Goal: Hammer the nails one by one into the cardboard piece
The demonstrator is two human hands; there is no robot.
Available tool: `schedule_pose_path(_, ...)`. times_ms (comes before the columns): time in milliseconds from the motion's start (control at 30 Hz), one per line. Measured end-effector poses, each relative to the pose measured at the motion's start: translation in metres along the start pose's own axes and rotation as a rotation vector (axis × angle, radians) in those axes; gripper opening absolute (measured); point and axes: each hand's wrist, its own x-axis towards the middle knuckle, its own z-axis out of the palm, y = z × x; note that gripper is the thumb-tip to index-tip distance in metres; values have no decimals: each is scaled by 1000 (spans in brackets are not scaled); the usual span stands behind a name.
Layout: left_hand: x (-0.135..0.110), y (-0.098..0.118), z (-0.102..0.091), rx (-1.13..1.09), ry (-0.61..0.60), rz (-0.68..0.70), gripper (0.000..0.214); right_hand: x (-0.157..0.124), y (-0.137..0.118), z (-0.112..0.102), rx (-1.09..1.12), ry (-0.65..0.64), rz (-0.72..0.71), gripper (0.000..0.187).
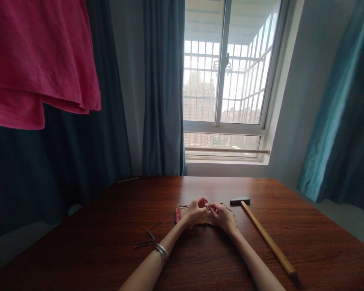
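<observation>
My left hand (197, 209) and my right hand (221, 215) meet over the middle of the table, fingers bent inward. Between their fingertips is a small light-and-dark piece (207, 207), too small to name; both hands pinch it. Under them lies a flat beige and pink piece with a dotted pattern (178, 213), largely covered by the hands. Its kind does not show clearly. A silvery bracelet (161, 252) circles my left wrist.
To the right lies a hammer (267, 236) with a long wooden handle and dark head. Several thin dark rods (148, 238) lie left of my left forearm. The brown wooden table (109, 226) reaches toward the window (224, 81). A pink cloth (42, 60) hangs at upper left.
</observation>
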Motion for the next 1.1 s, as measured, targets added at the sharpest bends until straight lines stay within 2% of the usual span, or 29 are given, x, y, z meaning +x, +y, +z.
schedule_pose_path(367, 8, -14, 1, 18, -44, 30, 26, 1, 11, 6, 46, -27, -70, 21)
schedule_pose_path(700, 9, -5, 1, 78, -44, 27, 25, 1, 18, 10, 17, -19, -56, 20)
schedule_pose_path(967, 12, -14, 4, 55, -39, 52, 28, 1, 18, 9, 32, -32, -49, 19)
schedule_pose_path(1100, 11, -12, 4, 67, -33, 62, 28, 2, 20, 12, 49, -35, -52, 19)
